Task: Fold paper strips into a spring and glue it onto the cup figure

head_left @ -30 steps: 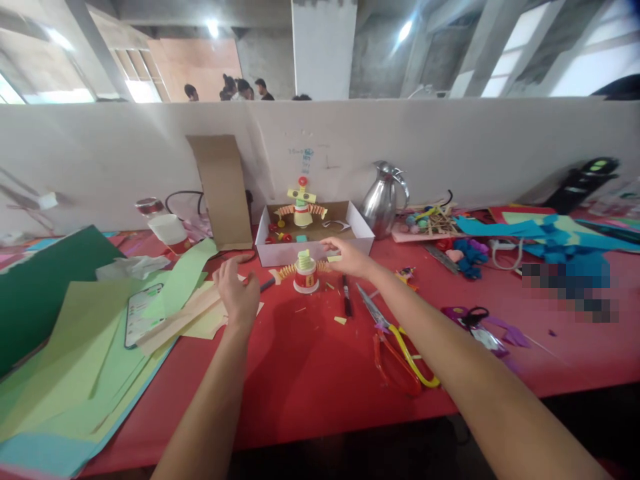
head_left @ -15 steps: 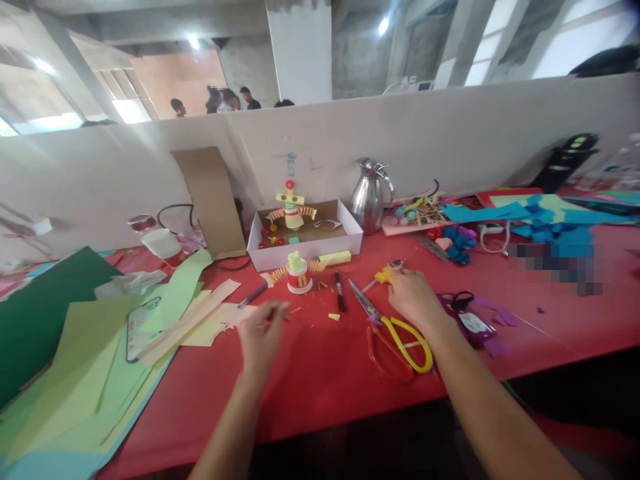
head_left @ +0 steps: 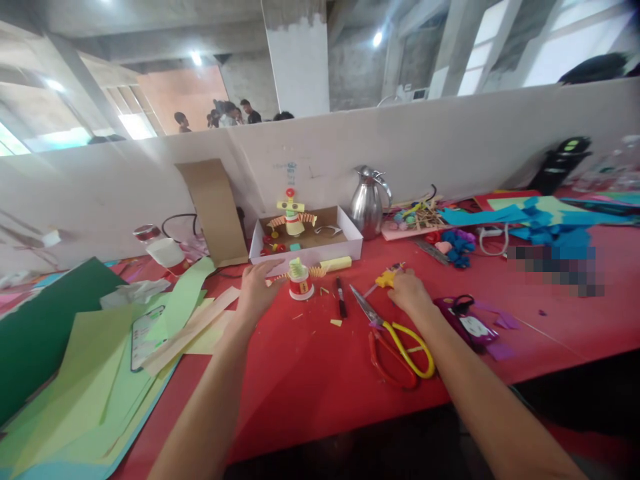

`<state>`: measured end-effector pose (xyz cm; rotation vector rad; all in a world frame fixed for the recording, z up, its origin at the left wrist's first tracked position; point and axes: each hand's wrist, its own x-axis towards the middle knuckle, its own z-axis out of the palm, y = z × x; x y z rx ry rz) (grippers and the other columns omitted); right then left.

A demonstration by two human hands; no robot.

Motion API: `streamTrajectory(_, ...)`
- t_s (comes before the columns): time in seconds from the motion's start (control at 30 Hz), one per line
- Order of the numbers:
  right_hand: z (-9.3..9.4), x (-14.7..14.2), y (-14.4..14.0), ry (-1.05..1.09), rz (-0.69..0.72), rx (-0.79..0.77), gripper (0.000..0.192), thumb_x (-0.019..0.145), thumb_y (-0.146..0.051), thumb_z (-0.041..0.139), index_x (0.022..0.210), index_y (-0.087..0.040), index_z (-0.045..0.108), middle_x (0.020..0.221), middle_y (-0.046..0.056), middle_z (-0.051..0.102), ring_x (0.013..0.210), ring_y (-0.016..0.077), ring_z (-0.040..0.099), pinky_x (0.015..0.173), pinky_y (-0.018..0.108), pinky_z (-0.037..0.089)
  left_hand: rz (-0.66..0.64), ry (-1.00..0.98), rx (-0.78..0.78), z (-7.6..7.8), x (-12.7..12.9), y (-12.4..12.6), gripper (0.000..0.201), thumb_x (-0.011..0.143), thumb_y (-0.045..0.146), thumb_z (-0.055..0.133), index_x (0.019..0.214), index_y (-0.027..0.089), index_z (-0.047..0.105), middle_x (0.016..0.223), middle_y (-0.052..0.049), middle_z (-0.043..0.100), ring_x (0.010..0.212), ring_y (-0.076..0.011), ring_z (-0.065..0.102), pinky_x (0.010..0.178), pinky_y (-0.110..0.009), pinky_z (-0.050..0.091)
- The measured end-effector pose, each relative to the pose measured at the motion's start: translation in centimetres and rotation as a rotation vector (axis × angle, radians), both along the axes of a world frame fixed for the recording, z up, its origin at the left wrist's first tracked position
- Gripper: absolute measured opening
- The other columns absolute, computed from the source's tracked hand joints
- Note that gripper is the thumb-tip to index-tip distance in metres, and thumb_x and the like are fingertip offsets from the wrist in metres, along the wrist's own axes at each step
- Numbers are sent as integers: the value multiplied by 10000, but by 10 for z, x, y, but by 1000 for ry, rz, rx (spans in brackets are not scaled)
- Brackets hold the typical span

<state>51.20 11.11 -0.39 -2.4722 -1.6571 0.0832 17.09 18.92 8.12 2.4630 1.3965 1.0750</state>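
Near centre frame, scissors (head_left: 395, 337) lie on the red counter (head_left: 310, 380); beyond, the right hand (head_left: 407, 293) closes around a yellow tool (head_left: 386, 277), the left hand (head_left: 256, 288) reaches open toward the paper figure (head_left: 300, 280), which a careless nudge could topple

Both bare forearms stretched forward from the lower edge of the view, the left hand (head_left: 256, 291) reaching slightly farther ahead than the right hand (head_left: 409, 293). The left hand lay palm down with fingers spread loosely. The right hand's fingers curled downward, knuckles up.
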Motion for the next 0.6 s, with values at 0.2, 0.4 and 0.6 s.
streamTrajectory(0.2, 24, -9, -4, -151, -91, 124, 363, 825, -113, 605, 1170, -23, 536, 1133, 245, 569, 907, 261, 660, 751, 303, 495, -92, 172, -105, -1, 28, 36, 570, 722, 173, 690, 1282, 254, 621, 1273, -67, 667, 1221, -293, 551, 1063, -472, 394)
streamTrajectory(0.4, 65, 1, -2, -258, -66, 424, 447, 777, -81, 598, 1205, 4, 504, 1175, 267, 537, 1034, 310, 590, 833, 356, 478, -79, -46, -81, -6, 26, 46, 405, 751, 171, 651, 1150, 225, 697, 1091, -86, 710, 1058, -271, 632, 981, -443, 470)
streamTrajectory(0.6, 104, -8, -1, 525, -25, 646, 265, 819, -296, 591, 1010, -121, 648, 912, 123, 650, 814, 230, 610, 673, 316, 491, -308, -246, -243, -24, 5, 0, 381, 794, 227, 614, 1172, 224, 660, 1118, -64, 702, 965, -203, 674, 898, -363, 538)
